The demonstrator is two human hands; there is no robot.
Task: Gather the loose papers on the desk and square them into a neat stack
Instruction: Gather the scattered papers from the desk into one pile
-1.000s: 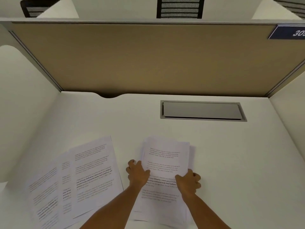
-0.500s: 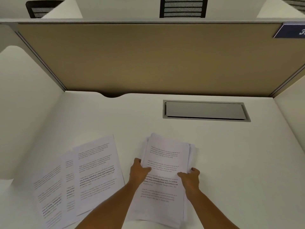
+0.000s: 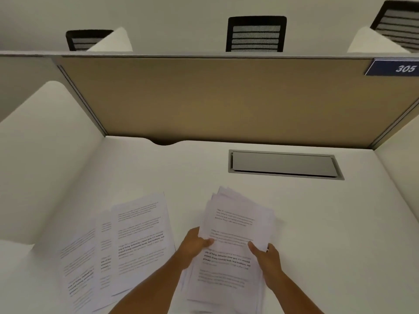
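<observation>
A ragged bundle of printed white sheets (image 3: 235, 225) sits in front of me on the white desk (image 3: 317, 223), its far corners fanned out unevenly. My left hand (image 3: 192, 245) grips the bundle's left edge, thumb on top. My right hand (image 3: 265, 257) grips the right edge, thumb on the page. The far end of the bundle looks tilted up off the desk. To the left, three overlapping printed sheets (image 3: 127, 241) lie spread flat on the desk, apart from both hands.
A grey cable hatch (image 3: 283, 164) is set into the desk behind the bundle. A tan partition (image 3: 226, 98) closes the back, white side panels (image 3: 40, 155) flank the desk. A cable notch (image 3: 163, 142) cuts the rear edge. Black chairs (image 3: 256, 34) stand beyond.
Both hands have shifted from pressing on the bundle to gripping its side edges, and its far end has risen and fanned. My head has tilted up, showing more beyond the partition.
</observation>
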